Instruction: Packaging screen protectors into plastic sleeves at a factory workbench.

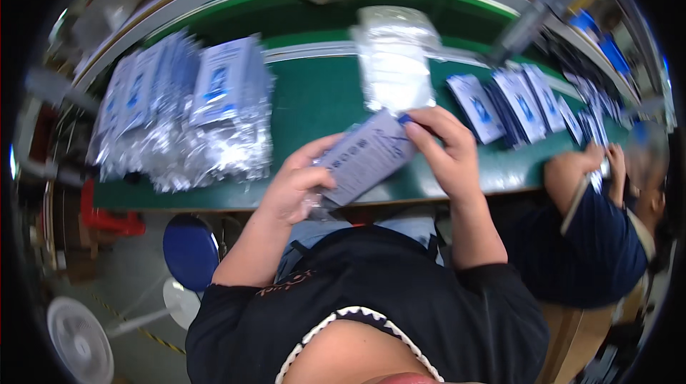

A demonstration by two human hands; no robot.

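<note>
A flat light-grey box (368, 159) with dark print and icons is held tilted in front of me, over the table's near edge. My left hand (293, 182) is closed on its lower left end, where crumpled clear plastic (319, 207) shows around the box. At the upper right end, the thumb and fingers of my right hand (450, 151) pinch the dark blue corner. How far the clear plastic bag covers the box I cannot tell. Beyond the box lies a pile of clear plastic bags (397, 73).
Bagged boxes stand in rows (227, 84) at the left of the green table (307, 91). Several boxes (518, 105) stand on the right, near a co-worker (593, 234). A blue stool (190, 252), a red stool (114, 218) and a white fan (80, 341) are at lower left.
</note>
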